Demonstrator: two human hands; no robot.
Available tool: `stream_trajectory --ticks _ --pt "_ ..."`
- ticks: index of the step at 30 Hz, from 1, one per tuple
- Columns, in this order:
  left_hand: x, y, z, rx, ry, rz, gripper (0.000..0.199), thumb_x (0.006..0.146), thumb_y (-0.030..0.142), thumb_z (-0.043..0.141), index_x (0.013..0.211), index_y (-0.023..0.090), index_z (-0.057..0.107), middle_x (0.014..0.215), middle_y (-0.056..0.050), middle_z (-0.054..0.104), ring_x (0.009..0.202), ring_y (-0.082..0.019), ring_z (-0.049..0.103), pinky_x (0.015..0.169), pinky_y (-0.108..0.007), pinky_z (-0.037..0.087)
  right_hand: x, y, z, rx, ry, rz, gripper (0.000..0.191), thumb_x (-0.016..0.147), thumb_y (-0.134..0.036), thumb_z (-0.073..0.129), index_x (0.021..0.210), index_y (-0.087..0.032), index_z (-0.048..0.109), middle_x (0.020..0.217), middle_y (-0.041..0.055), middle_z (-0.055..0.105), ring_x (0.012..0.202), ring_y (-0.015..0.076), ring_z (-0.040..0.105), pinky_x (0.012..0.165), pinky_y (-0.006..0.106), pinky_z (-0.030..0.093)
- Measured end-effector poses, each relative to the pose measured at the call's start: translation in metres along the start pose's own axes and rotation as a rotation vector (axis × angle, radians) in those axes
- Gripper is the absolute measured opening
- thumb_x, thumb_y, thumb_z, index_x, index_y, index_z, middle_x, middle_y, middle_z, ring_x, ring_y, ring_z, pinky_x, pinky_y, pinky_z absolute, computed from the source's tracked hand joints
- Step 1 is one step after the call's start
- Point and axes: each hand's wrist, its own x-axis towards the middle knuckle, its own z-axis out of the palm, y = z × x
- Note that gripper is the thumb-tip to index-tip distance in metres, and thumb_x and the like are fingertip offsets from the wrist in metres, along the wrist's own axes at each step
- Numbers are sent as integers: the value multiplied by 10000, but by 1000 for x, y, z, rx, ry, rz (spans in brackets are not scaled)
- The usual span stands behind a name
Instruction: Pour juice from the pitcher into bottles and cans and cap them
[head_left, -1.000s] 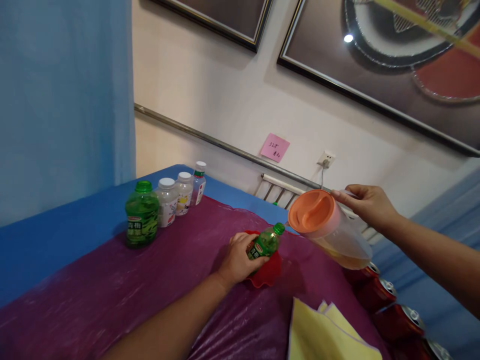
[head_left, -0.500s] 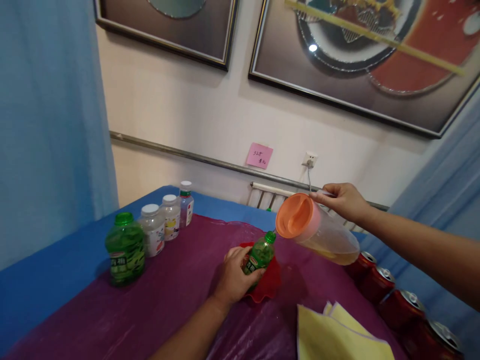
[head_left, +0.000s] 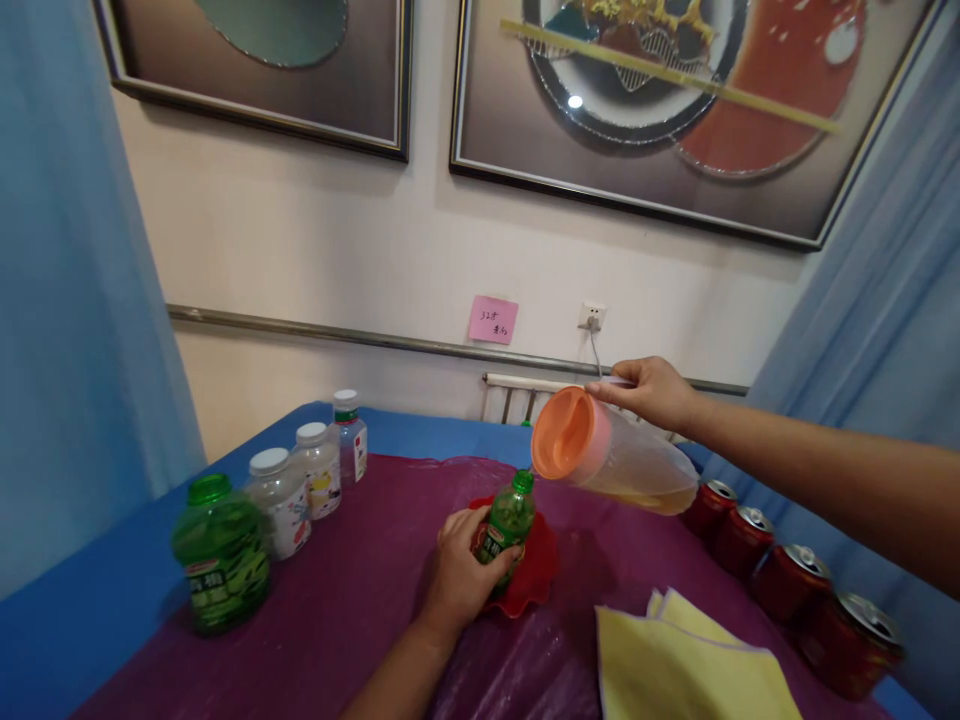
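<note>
My left hand is wrapped round a small green bottle, which leans slightly right above a red scalloped dish. The bottle has no cap on its mouth. With my right hand I grip the handle of a clear pitcher with an orange lid. The pitcher lies tipped to the left, its lid beside the bottle's mouth, and yellowish liquid rests along its lower side. Whether liquid is flowing is too small to tell.
A large green bottle and several clear bottles with white caps stand in a row at the left. Several red cans line the right side. Yellow cloths lie at the front on the purple sheet.
The whole view has shifted, so the wall and table items sit differently in the frame. Both hands keep their holds, and the pitcher stays tipped beside the small bottle.
</note>
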Motion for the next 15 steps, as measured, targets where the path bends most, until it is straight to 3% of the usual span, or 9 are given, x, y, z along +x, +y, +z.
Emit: stream_trajectory --ticks 15 --pt "0 -3 2 13 -5 18 520 647 328 864 1137 225 722 1115 -84 731 1072 -302 664 981 -500 528 -1 0 -2 -64 9 -26 775 608 -981 527 524 -235 335 525 -52 281 530 101 277 483 278 210"
